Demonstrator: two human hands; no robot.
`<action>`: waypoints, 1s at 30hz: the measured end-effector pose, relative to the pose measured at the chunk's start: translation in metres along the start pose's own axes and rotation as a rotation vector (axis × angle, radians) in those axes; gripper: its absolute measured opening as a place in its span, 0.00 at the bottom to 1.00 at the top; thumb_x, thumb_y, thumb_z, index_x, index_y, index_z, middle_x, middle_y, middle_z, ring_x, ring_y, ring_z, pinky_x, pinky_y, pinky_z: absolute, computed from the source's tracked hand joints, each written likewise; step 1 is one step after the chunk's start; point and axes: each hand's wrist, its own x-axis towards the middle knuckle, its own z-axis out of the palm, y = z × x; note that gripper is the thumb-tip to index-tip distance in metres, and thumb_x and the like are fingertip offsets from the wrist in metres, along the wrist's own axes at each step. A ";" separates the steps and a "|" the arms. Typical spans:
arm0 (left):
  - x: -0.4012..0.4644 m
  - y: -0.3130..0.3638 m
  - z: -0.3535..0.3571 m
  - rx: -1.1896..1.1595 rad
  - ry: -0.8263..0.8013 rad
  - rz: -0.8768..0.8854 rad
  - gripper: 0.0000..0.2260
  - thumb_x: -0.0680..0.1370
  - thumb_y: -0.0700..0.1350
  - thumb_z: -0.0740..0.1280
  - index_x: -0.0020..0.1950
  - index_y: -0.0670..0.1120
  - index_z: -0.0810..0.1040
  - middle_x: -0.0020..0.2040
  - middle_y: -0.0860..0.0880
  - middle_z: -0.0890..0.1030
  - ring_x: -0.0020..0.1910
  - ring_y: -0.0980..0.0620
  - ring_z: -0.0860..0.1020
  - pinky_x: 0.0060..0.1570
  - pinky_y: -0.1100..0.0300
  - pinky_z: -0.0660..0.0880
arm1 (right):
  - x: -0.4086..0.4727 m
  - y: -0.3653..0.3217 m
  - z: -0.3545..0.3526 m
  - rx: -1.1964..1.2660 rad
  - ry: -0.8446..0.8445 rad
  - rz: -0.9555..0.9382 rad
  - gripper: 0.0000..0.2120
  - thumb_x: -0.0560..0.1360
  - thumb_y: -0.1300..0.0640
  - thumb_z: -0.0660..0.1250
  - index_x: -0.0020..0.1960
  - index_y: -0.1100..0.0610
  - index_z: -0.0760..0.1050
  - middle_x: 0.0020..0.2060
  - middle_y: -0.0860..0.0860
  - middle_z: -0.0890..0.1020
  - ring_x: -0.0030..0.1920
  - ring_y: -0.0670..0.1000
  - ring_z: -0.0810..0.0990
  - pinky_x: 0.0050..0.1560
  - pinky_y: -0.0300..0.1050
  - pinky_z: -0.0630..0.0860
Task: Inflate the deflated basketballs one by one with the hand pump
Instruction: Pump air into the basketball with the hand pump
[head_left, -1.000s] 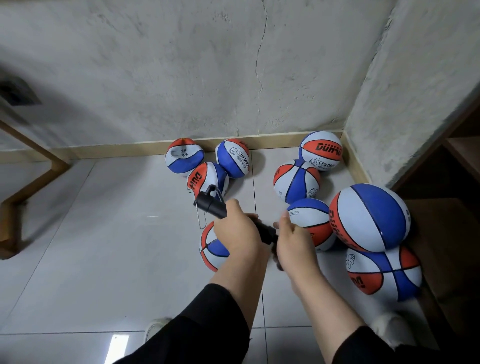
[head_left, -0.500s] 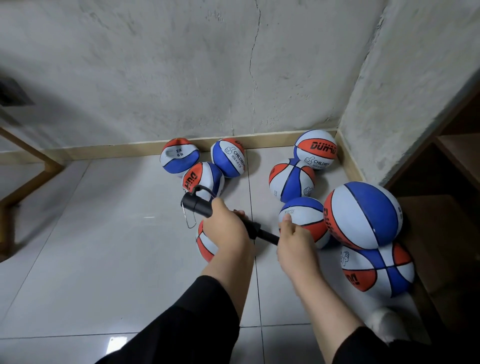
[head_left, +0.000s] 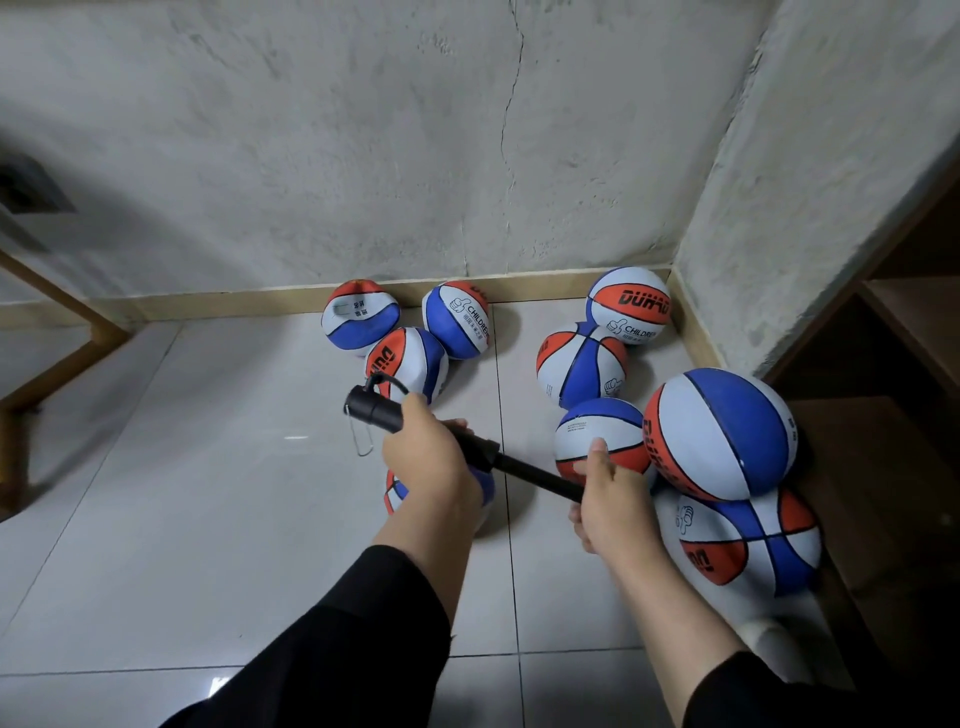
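The left hand (head_left: 431, 457) grips the hand pump (head_left: 415, 423) barrel to keep it steady. The right hand (head_left: 608, 499) holds the handle end, rod pulled out. The basketball (head_left: 400, 491) sits on the floor under the left hand.

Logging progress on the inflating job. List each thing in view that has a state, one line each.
hand pump: rod pulled out, held off the floor in both hands
left hand: grips the barrel
right hand: grips the rod end
large ball: round, full
ball by the left wall skirting: dented, soft
ball under the left hand: mostly hidden
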 end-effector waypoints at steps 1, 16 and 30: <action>0.003 0.001 -0.001 0.006 0.003 0.001 0.10 0.81 0.51 0.65 0.46 0.45 0.73 0.32 0.46 0.79 0.31 0.49 0.76 0.33 0.59 0.79 | -0.001 0.001 -0.002 0.011 0.010 0.014 0.33 0.80 0.34 0.51 0.55 0.62 0.78 0.34 0.60 0.81 0.32 0.56 0.77 0.37 0.46 0.74; -0.019 -0.021 0.010 0.043 -0.056 0.011 0.12 0.78 0.51 0.64 0.41 0.43 0.74 0.30 0.46 0.79 0.29 0.49 0.75 0.34 0.56 0.75 | -0.013 -0.031 0.031 -0.090 -0.018 -0.181 0.28 0.87 0.46 0.49 0.41 0.63 0.76 0.41 0.61 0.82 0.42 0.58 0.75 0.39 0.45 0.65; -0.003 -0.018 0.011 0.051 -0.034 0.008 0.12 0.78 0.51 0.63 0.45 0.41 0.75 0.30 0.45 0.79 0.31 0.46 0.78 0.31 0.51 0.80 | 0.002 -0.005 0.018 0.017 0.029 -0.021 0.28 0.85 0.41 0.51 0.37 0.59 0.73 0.33 0.60 0.77 0.36 0.59 0.77 0.39 0.51 0.73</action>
